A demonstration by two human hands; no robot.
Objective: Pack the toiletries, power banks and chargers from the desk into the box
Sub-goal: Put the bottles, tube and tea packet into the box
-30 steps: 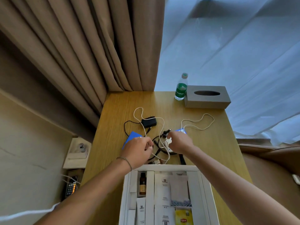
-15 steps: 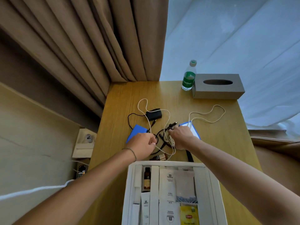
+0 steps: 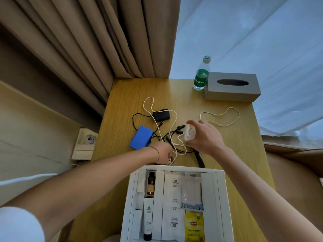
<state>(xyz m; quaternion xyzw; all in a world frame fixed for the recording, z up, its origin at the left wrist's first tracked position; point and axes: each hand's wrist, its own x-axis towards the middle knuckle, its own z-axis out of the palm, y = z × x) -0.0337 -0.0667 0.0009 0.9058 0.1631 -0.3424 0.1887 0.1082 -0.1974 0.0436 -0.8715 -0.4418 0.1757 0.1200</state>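
Toiletries already in the box (image 3: pixel 221 198); right hand (image 3: pixel 203 137) gripping a white charger (image 3: pixel 189 135), left hand (image 3: pixel 164 152) clutching tangled cables (image 3: pixel 174 145), blue power bank (image 3: pixel 141 138) still on the desk (image 3: pixel 236 140).

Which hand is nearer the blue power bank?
Left. The left hand is just beside the blue power bank; the right hand grips a white charger farther right.
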